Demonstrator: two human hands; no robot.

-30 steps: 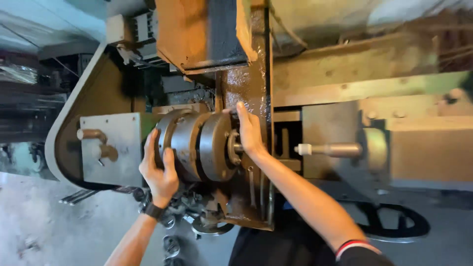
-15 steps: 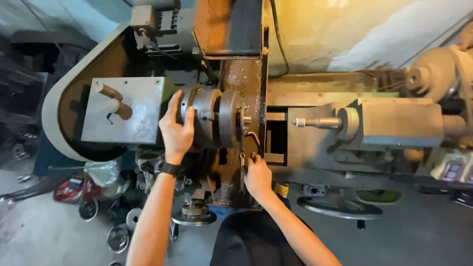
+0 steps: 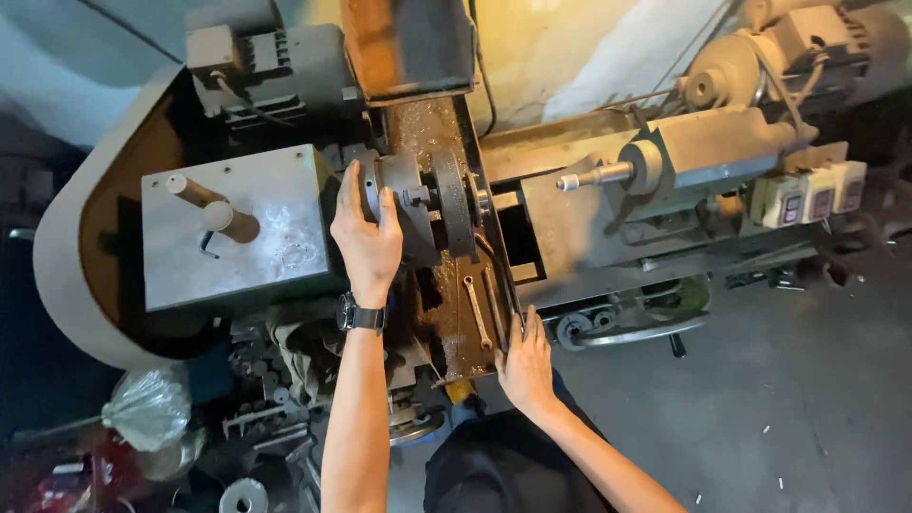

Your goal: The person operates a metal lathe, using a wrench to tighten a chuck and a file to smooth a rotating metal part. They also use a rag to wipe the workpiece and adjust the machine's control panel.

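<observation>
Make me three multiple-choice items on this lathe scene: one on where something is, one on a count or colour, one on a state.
1. Where does the left hand rest?
A. On the round lathe chuck
B. On the tailstock
C. On the floor

2. How many wrists bear a dark watch?
A. None
B. One
C. Two

3. What is the state of the right hand?
A. Closed round a hammer
B. Raised clear of the machine
C. Open, fingers laid on the edge of the rusty lathe tray

Answers:
1. A, since the palm and spread fingers lie against the chuck beside the grey headstock.
2. B, since only the left wrist shows a watch.
3. C, since the fingers lie flat on the tray's rim and hold nothing; a wrench lies loose on the tray nearby.
</observation>
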